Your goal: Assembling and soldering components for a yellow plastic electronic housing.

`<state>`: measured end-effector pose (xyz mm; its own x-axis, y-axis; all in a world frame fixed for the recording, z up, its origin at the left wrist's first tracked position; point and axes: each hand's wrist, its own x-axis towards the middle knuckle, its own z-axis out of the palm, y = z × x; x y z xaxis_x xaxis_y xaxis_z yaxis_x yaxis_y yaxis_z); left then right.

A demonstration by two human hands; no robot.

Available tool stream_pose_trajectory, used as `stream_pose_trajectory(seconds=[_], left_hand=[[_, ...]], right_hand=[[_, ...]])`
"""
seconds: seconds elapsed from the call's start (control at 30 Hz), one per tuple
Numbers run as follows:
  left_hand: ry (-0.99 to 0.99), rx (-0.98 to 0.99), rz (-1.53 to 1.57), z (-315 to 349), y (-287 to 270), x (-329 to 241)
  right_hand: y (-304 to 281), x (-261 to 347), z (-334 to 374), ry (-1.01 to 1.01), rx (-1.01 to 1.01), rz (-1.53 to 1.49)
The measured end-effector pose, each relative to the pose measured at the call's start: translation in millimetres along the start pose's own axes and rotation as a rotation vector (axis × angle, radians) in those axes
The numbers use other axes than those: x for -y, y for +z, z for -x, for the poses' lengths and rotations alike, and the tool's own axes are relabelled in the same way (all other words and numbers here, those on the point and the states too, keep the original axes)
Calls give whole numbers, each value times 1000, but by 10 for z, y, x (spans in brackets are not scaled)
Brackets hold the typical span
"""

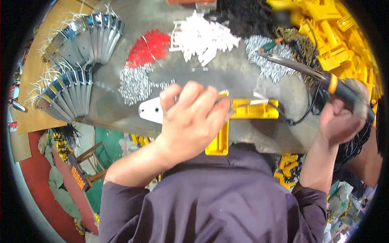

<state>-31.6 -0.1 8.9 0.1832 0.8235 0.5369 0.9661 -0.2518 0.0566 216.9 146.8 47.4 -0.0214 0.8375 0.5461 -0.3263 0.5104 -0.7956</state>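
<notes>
My left hand (195, 117) is curled over a yellow plastic housing (218, 141) at the table's near edge. One arm of the housing points toward me and another, with a dark wire in it, runs to the right. A white plate with holes (150, 110) sticks out left from under my fingers; how it joins the housing is hidden. My right hand (343, 115), slightly blurred, is closed around a black-handled tool with an orange band (332, 83), which looks like an electric screwdriver. Its long grey front points up and left, over a pile of silver screws (272, 71).
Piles of red parts (150, 47), white strips (202, 36) and small silver pieces (135, 84) lie across the table. Fanned metal strips with wires (85, 40) stand at left. Yellow housings (336, 38) heap at far right, near black cables (245, 16). A screwdriver with a green-orange handle (270, 45) lies by the screws.
</notes>
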Motion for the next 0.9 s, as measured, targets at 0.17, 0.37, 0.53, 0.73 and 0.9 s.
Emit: stream_pose_trajectory(seconds=[0.17,0.37,0.53,0.73,0.9], left_hand=[[-60,14,148,38,15,-28],[20,-36,110,89,71,-39],[24,64,272,-112,-18,20],[-78,57,585,-387,17,207],[-235,492,1034,-686,218,206]], right_hand=[[458,-426,-583,-64,99,265],[862,-1162,-1360,-83,153,387],[861,-1719,-1589,474,246,134],[809,-1127,-999,454,667,458],[700,-417,-143,336,638,394]])
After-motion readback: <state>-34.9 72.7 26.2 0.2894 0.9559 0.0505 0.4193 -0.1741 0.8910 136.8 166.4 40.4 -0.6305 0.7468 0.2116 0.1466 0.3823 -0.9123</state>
